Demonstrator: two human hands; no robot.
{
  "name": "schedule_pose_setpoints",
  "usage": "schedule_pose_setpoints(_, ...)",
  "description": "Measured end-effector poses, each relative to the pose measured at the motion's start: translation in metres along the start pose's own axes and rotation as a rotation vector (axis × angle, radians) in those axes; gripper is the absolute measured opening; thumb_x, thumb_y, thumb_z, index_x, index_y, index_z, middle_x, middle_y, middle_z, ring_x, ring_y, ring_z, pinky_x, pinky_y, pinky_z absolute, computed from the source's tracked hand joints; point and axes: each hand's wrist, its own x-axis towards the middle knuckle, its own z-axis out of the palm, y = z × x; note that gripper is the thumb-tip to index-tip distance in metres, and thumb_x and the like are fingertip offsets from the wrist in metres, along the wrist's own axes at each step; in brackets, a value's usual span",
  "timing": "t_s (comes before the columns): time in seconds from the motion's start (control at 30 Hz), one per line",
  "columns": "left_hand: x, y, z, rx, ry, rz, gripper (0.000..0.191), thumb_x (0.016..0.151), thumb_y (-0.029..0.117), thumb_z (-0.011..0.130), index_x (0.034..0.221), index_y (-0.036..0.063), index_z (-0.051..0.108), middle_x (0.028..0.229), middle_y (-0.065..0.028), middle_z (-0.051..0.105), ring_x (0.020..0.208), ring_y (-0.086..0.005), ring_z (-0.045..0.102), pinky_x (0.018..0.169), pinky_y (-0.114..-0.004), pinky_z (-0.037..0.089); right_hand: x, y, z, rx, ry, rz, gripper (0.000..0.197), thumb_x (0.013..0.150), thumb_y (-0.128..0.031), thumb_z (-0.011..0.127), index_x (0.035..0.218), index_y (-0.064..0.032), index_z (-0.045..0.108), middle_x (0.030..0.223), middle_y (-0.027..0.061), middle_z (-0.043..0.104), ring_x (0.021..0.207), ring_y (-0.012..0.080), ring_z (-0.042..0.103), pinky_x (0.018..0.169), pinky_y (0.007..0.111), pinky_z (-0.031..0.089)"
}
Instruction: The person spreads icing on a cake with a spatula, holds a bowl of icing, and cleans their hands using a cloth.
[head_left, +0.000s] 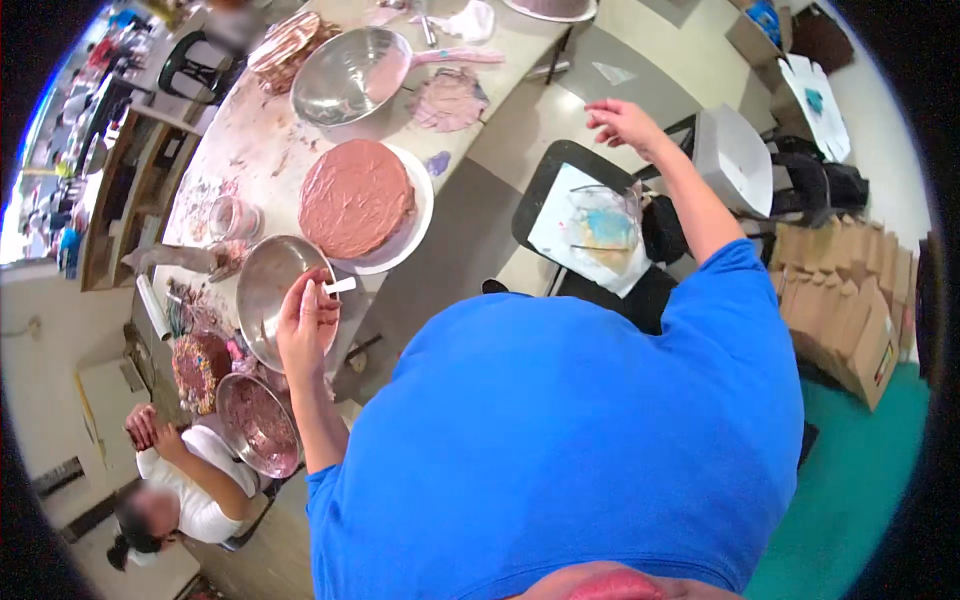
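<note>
My left hand (306, 319) is over the rim of a stainless steel bowl (259, 300), its fingers closed on a small white plastic piece (340, 285); the rest of that piece is hidden. Beyond the hand, a round cake with pinkish-brown frosting (355, 197) rests on a white round board (421, 214) near the table's edge. My right hand (621, 126) is held out above the floor beside the chair, its fingers apart and slightly bent, holding nothing. Another steel bowl with pink residue (330, 90) lies behind the cake, a pink-smeared spatula (457, 56) across its rim.
A clear tub (234, 218), a used piping bag (172, 259), a sprinkle-covered cake (201, 373) and a pink-smeared bowl (259, 427) are at the left. A person in white (202, 480) sits there. On the right are a chair with stained paper (555, 217) and cardboard pieces (840, 315).
</note>
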Motion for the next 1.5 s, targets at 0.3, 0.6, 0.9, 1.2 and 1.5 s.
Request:
schedule_pose_setpoints(0.3,0.004,-0.008,0.026,0.148,-0.237,0.018,0.019,0.083,0.016,0.051,0.093,0.0009,0.058,0.081,-0.0017,0.057,0.065,-0.0044,0.05,0.054,-0.016,0.039,-0.105,0.026,-0.007,0.046,0.06,0.072,0.027,0.082,-0.021,0.049,0.105,-0.0069,0.051,0.082,0.0021,0.057,0.06,0.0063,0.054,0.049,0.018,0.041)
schedule_pose_setpoints(0.6,0.011,-0.007,0.03,0.18,-0.226,0.026,0.017,0.081,0.017,0.053,0.091,0.0032,0.058,0.076,-0.0003,0.056,0.062,-0.0046,0.049,0.053,-0.017,0.038,-0.154,0.249,-0.071,0.716,0.792,0.634,0.016,0.079,-0.022,0.053,0.076,-0.0083,0.045,0.059,0.0046,0.046,0.044,0.0177,0.046,0.036,0.03,0.038)
schedule_pose_setpoints(0.9,0.018,0.009,0.069,0.366,-0.272,-0.072,0.019,0.083,0.017,0.05,0.093,0.0023,0.056,0.072,0.0006,0.054,0.06,-0.004,0.046,0.054,-0.018,0.037,-0.13,0.315,-0.03,0.982,0.871,0.718,0.074,0.066,-0.04,0.065,0.125,-0.0139,0.028,0.131,0.0149,0.018,0.105,0.0381,0.032,0.085,0.055,0.028)
schedule_pose_setpoints(1.2,0.035,0.01,0.078,0.362,-0.276,-0.072,0.019,0.081,0.017,0.052,0.092,0.0025,0.058,0.074,0.0001,0.056,0.061,-0.0054,0.051,0.052,-0.018,0.039,-0.13,0.318,-0.069,0.8,0.986,0.526,0.026,0.073,-0.031,0.061,0.095,-0.0182,0.056,0.107,-0.0002,0.047,0.088,0.02,0.042,0.071,0.04,0.034)
schedule_pose_setpoints(1.5,0.058,0.0,0.101,0.105,-0.519,-0.113,0.028,0.087,0.023,0.041,0.099,0.0008,0.053,0.094,-0.0058,0.056,0.068,-0.0104,0.054,0.057,-0.021,0.043,-0.123,0.144,-0.102,0.233,0.923,-0.093,0.027,0.077,-0.023,0.058,0.095,-0.003,0.06,0.095,0.0043,0.058,0.084,0.0108,0.051,0.078,0.023,0.038)
